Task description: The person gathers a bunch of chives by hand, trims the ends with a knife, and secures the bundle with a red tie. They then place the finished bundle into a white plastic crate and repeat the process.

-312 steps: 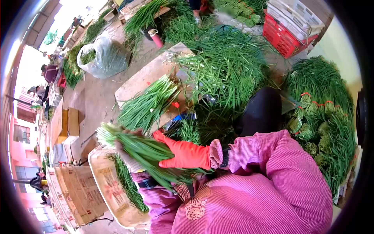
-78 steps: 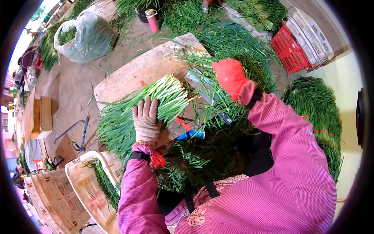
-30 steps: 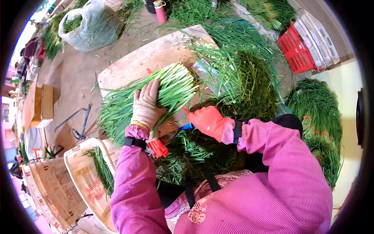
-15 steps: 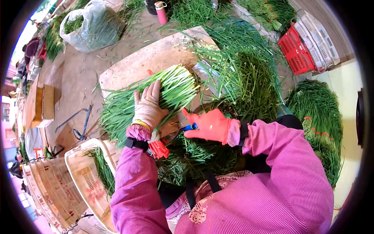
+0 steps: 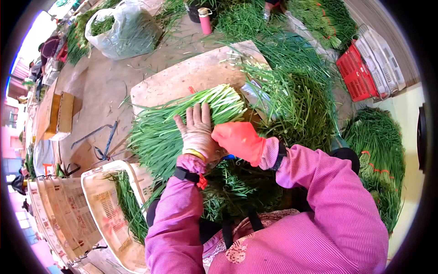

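Observation:
A large bunch of garlic chives [image 5: 171,121] lies across the board [image 5: 182,75], its pale cut ends toward the upper right. My left hand [image 5: 198,132], in a pale glove with bare fingertips, rests on the bunch with fingers spread. Beside it, my right hand [image 5: 239,141], in an orange-red glove, is closed by the bunch's near edge; whatever its fingers hold is hidden. The end of a red tie [image 5: 191,90] sticks out past the bunch's far side. Red strips [image 5: 201,181] show by my left wrist. A blue object [image 5: 228,157] peeks out under my right hand.
Loose chives [image 5: 301,100] are heaped right of the board. A cream basket [image 5: 107,205] stands at lower left, a cardboard box [image 5: 59,116] beyond it. A filled plastic bag [image 5: 123,34], pink bottle [image 5: 205,23] and red crate [image 5: 356,73] lie farther out. Tied bundles [image 5: 378,160] are at right.
My right hand has moved left to beside my left hand, and its extended fingers have closed. The left hand stays spread on the bunch. The view has shifted slightly.

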A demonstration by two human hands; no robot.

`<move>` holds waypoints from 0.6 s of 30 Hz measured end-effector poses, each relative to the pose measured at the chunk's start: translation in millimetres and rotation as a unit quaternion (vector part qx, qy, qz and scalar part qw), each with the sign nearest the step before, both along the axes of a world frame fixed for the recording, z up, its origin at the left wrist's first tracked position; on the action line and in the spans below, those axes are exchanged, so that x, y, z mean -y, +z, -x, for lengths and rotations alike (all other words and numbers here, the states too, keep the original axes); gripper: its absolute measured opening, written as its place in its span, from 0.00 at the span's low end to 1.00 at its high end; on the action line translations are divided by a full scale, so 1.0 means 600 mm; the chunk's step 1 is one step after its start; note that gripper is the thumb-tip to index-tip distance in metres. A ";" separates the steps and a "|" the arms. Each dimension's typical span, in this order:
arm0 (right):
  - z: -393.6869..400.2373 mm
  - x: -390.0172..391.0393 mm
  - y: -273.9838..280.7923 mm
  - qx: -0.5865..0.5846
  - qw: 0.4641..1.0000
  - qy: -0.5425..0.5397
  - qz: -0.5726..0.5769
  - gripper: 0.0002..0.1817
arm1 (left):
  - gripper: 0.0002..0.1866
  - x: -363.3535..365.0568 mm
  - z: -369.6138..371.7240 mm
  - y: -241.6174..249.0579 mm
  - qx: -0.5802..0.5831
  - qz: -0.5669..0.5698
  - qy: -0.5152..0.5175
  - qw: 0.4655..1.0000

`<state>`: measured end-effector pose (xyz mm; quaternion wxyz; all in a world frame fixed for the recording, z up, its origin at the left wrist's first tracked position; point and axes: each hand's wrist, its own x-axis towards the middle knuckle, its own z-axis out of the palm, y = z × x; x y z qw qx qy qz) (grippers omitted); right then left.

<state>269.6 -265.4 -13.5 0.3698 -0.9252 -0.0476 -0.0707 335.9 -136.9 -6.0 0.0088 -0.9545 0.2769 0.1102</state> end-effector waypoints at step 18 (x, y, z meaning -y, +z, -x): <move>-0.227 0.066 -0.058 0.080 0.941 0.162 0.285 0.17 | 0.51 0.014 0.001 -0.080 0.125 0.208 0.064 0.968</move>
